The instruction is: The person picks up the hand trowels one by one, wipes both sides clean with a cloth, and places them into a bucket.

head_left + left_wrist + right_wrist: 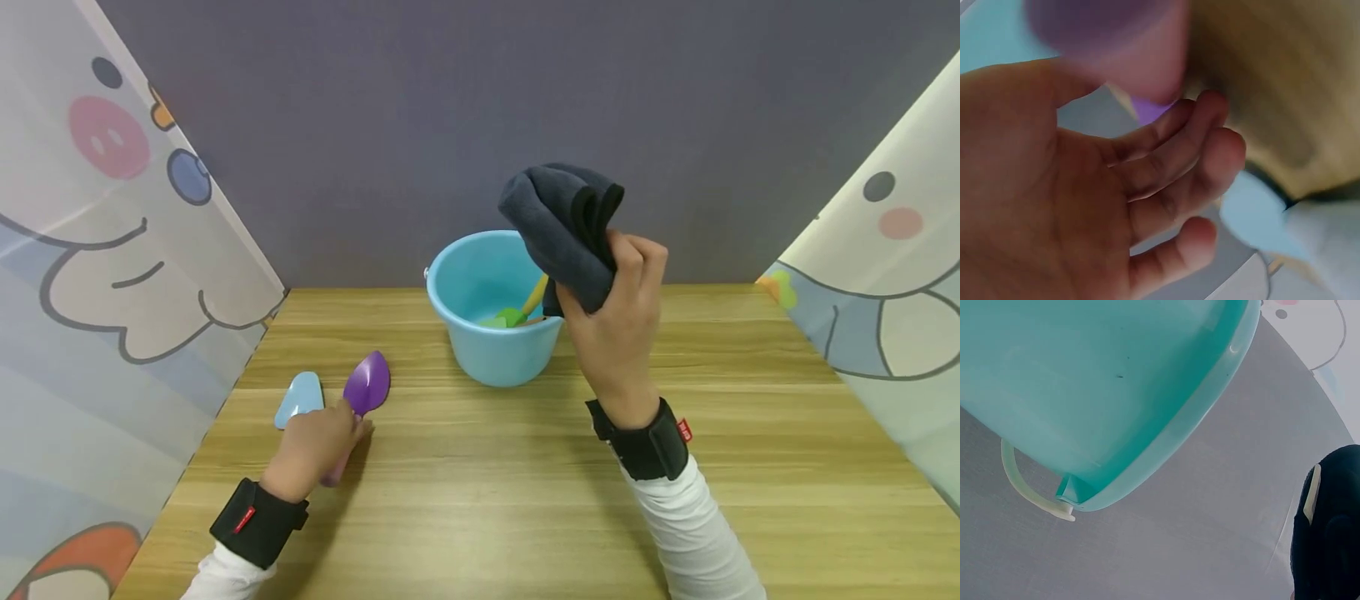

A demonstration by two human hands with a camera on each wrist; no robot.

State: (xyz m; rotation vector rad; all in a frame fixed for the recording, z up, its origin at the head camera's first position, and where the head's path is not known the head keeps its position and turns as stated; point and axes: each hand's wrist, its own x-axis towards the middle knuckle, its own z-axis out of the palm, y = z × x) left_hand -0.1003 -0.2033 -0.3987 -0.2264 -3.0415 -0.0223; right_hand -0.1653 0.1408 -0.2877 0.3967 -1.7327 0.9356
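My left hand (pixel 318 442) grips a purple toy shovel (pixel 367 383) near the neck, its blade pointing away from me. In the left wrist view the shovel's pinkish handle (pixel 1154 69) lies by the thumb, above curled fingers. Just beyond that hand is a light blue blade-shaped piece (pixel 302 398), partly covered by the hand. My right hand (pixel 622 325) holds a folded dark grey cloth (pixel 562 221) in front of the right rim of a light blue bucket (pixel 502 354). Inside the bucket, a green-and-yellow toy tool (pixel 513 317) shows, partly hidden by the cloth.
The wooden table (pixel 487 500) meets a grey panel (pixel 375 150) right behind the bucket. Cartoon-printed panels (pixel 150 267) flank the table on both sides. A pale bucket handle (pixel 1022 484) hangs at the rim in the right wrist view.
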